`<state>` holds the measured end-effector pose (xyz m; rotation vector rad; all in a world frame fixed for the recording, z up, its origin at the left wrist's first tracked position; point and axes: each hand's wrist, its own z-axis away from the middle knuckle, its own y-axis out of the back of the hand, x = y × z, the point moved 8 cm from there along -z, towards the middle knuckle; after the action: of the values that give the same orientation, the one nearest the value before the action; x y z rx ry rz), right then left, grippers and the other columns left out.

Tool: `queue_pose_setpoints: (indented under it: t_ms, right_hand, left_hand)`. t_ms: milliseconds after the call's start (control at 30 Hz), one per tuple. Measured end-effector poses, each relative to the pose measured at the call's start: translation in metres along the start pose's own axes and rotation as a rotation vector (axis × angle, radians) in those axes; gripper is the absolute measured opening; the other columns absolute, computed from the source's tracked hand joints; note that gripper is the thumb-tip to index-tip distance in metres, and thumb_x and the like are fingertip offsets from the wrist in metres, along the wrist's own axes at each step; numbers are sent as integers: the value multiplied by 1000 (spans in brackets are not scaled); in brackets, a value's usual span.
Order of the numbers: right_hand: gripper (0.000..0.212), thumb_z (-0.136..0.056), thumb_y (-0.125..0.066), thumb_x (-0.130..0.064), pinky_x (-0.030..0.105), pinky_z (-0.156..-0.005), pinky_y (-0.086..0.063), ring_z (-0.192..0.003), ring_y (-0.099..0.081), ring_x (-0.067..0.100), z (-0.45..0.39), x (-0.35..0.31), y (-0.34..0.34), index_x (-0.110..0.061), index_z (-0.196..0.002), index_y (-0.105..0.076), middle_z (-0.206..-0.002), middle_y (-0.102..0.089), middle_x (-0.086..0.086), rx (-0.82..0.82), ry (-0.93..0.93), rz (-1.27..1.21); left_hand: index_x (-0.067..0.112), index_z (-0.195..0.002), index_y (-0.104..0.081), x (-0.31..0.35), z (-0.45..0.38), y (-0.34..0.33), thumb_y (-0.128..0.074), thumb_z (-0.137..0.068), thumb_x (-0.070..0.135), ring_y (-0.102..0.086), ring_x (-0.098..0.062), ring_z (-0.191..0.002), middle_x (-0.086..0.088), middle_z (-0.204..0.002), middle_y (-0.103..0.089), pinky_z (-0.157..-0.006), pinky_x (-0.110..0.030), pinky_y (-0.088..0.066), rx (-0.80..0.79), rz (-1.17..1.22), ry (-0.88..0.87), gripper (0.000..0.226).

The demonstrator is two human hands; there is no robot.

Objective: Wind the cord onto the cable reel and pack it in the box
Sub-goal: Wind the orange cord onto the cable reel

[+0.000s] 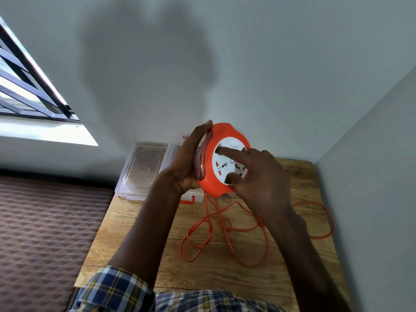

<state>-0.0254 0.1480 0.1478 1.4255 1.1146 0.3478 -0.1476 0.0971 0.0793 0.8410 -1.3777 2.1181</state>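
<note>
I hold an orange cable reel [211,176] with a white socket face up above the wooden table [139,233]. My left hand [188,163] grips its left rim, where wound cord shows blurred. My right hand [258,176] lies on the white face, with the forefinger and thumb pressed into its recesses. An orange cord [225,233] hangs from the reel's underside and lies in loose loops on the table. The clear plastic box [141,170] stands open behind my left hand, its lid laid out to the left.
The table sits in a corner, with a grey wall behind and another close on the right. A brown quilted mattress [45,233] adjoins the table's left edge. A barred window [27,91] is at the upper left.
</note>
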Motion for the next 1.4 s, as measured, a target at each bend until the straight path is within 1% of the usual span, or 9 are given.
queue_pose_setpoints:
  t_ms: [100, 233, 467, 567, 733, 867, 1033, 1167, 1400]
  right_hand:
    - [64, -77, -72, -66, 22, -79, -55, -98, -69, 5, 1, 13, 7, -49, -137, -57, -111, -75, -16, 140, -187, -186]
    - [69, -80, -65, -74, 27, -83, -59, -100, -72, 9, 2, 16, -1, -40, -139, -57, -120, -75, -10, 204, -265, -225]
    - [29, -99, -63, -34, 19, -59, -53, -79, -69, 3, 9, 31, 18, -28, -127, -67, -101, -75, -11, 428, -210, -481]
    - [26, -91, -67, -13, 17, -69, -50, -90, -68, 3, 3, 40, 3, -28, -112, -69, -99, -71, -16, 319, -243, -625]
    - [42, -83, -82, -22, 27, -86, -56, -114, -59, 5, -1, 17, -39, -35, -116, -59, -126, -56, -13, 41, -167, -669]
    - [34, -81, -84, -15, 24, -81, -54, -98, -68, 7, 2, 9, -54, -22, -110, -67, -109, -71, -4, -15, -281, -930]
    - [27, -91, -70, -2, 17, -67, -50, -75, -67, -1, 8, 2, -67, -6, -118, -71, -94, -75, -2, -149, -391, -1381]
    - [24, -91, -75, -23, 19, -69, -50, -88, -73, 6, 8, 14, -71, -16, -113, -71, -101, -78, -2, -78, -533, -1223]
    - [8, -95, -69, -16, 28, -55, -40, -55, -47, 13, 4, 55, -65, -15, -87, -71, -60, -57, 0, 31, -499, -1148]
  left_hand:
    - [9, -140, -64, 1, -3, -6, -42, -106, 59, -65, -36, -122, -20, -132, -69, -109, -52, -49, -24, 7, -23, 65]
    - [7, -143, -61, -1, -7, -9, -42, -106, 60, -63, -38, -126, -22, -135, -68, -112, -54, -48, -19, 33, -32, 68]
    - [7, -133, -68, 12, -13, -4, -32, -103, 68, -66, -41, -123, -22, -134, -68, -105, -59, -53, -33, 294, -156, 77]
    - [6, -137, -65, 15, -14, 12, -30, -101, 73, -66, -47, -121, -27, -135, -67, -99, -64, -55, 69, 450, -275, 85]
    - [10, -147, -57, 13, -12, 23, -32, -97, 78, -68, -47, -116, -26, -136, -66, -83, -61, -61, 293, 517, -416, 88]
    - [15, -145, -56, 12, -6, 25, -27, -95, 82, -65, -48, -113, -23, -128, -65, -82, -69, -58, 488, 496, -538, 89]
    - [16, -155, -46, 16, 8, 34, -24, -103, 71, -61, -42, -130, -22, -145, -60, -96, -50, -59, 626, 349, -676, 79]
    - [20, -160, -38, 20, 11, 31, -19, -106, 64, -60, -31, -132, -14, -151, -56, -101, -44, -59, 631, 236, -700, 72]
    - [24, -144, -52, 33, 19, 43, -22, -107, 63, -65, -32, -122, -8, -132, -67, -98, -53, -60, 650, 371, -738, 61]
